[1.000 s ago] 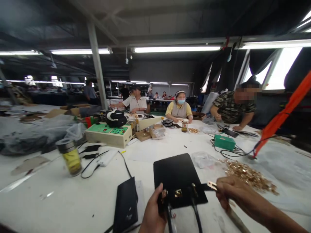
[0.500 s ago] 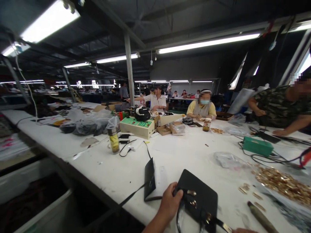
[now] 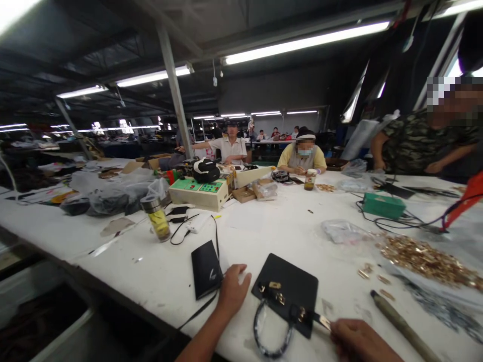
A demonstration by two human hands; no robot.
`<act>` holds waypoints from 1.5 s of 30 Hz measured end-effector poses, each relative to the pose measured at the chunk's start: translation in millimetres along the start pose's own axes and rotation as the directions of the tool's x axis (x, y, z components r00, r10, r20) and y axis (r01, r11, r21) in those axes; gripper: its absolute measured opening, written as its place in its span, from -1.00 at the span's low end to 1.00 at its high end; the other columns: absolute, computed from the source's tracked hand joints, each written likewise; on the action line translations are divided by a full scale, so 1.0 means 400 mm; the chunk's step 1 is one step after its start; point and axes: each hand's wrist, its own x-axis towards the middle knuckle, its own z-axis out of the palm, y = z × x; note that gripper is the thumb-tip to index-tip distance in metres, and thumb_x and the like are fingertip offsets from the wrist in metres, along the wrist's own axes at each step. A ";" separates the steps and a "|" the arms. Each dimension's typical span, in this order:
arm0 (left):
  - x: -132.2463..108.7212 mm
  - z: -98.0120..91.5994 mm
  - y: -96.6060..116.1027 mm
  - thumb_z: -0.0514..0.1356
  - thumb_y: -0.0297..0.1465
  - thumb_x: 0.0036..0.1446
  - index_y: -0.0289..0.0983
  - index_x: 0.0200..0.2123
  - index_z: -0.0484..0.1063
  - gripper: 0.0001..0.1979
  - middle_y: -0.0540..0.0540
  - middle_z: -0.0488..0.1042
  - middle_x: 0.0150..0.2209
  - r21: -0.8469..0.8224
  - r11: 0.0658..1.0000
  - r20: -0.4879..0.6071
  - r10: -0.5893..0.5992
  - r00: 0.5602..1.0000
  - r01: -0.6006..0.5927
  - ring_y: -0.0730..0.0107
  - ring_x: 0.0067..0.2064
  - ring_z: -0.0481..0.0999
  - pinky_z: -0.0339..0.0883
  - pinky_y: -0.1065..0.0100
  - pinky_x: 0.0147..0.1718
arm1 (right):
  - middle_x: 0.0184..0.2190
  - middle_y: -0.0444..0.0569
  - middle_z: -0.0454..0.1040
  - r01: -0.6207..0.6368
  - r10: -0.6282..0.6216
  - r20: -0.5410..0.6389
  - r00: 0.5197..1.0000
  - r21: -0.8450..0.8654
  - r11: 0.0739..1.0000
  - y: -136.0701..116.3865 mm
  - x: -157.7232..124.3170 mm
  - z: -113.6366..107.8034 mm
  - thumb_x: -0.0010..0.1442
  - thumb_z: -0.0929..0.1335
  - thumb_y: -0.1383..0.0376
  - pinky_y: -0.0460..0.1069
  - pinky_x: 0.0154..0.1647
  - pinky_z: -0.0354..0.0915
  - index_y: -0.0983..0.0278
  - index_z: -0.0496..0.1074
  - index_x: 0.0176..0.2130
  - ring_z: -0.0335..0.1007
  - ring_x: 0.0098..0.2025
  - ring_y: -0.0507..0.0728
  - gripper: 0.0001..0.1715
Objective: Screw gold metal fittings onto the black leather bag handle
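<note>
A flat black bag panel (image 3: 289,281) lies on the white table in front of me, with gold fittings and a looped handle (image 3: 255,322) that looks wrapped in clear plastic. From its right side runs a short black strap tipped with a gold metal plate (image 3: 323,322). My right hand (image 3: 358,338) pinches that strap at the metal end. My left hand (image 3: 234,289) is open between the panel and a black notebook (image 3: 206,269), fingers apart. It rests at the notebook's right edge; whether it touches the cover I cannot tell.
Gold metal pieces (image 3: 426,259) are heaped at the right, a dark stick-like tool (image 3: 400,322) nearer me. A green box (image 3: 384,205) with cables, a plastic bag (image 3: 341,231), a jar of yellow liquid (image 3: 157,221) and a cream machine (image 3: 198,193) stand farther back. Several people are around the table.
My left hand has let go of the bag panel and moved left. The notebook, half open before, now lies closed. The panel lies flatter, and more of its handle shows. The view has shifted.
</note>
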 end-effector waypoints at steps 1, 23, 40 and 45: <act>0.008 -0.001 -0.003 0.17 -0.21 0.16 -0.37 -0.13 0.54 -0.63 -0.33 0.58 -0.13 0.015 1.000 -0.010 0.017 1.000 -0.017 -0.05 -0.06 0.57 0.41 -0.12 -0.01 | -0.44 0.04 0.44 0.007 -0.006 -0.033 0.999 0.023 1.000 -0.027 -0.001 0.015 0.12 0.30 -0.23 -0.08 -0.55 0.09 0.28 0.43 -0.38 0.37 -0.46 0.11 -0.37; -0.088 0.220 0.143 0.11 -0.56 0.35 -0.24 0.12 0.51 -0.65 -0.14 0.54 0.11 -0.023 0.715 0.576 0.581 0.575 -0.699 0.19 0.14 0.49 0.40 0.11 0.15 | -0.51 0.01 0.51 -0.101 0.073 -0.155 0.985 -0.186 0.977 -0.056 -0.033 -0.032 0.28 0.34 -0.09 -0.07 -0.55 0.20 0.31 0.50 -0.36 0.41 -0.54 0.09 -0.47; -0.129 0.253 0.169 0.21 -0.36 0.39 -0.23 -0.04 0.55 -0.84 -0.10 0.56 0.07 0.092 0.695 0.543 0.565 0.621 -0.713 0.10 0.19 0.44 0.31 0.04 0.16 | -0.12 0.03 0.52 0.293 -0.483 -0.316 0.816 -0.495 0.818 0.035 -0.011 -0.016 0.38 0.33 0.04 0.08 -0.11 0.37 0.21 0.57 -0.02 0.44 -0.22 0.17 -0.62; -0.118 0.263 0.153 0.24 -0.36 0.38 -0.21 -0.09 0.57 -0.88 -0.04 0.59 0.04 0.084 0.672 0.525 0.598 0.606 -0.736 0.13 0.16 0.46 0.30 0.05 0.10 | -0.14 -0.07 0.50 0.224 -0.458 -0.283 0.843 -0.590 0.776 0.020 0.011 -0.010 0.35 0.38 0.07 0.07 -0.11 0.29 0.08 0.60 0.00 0.45 -0.18 0.15 -0.69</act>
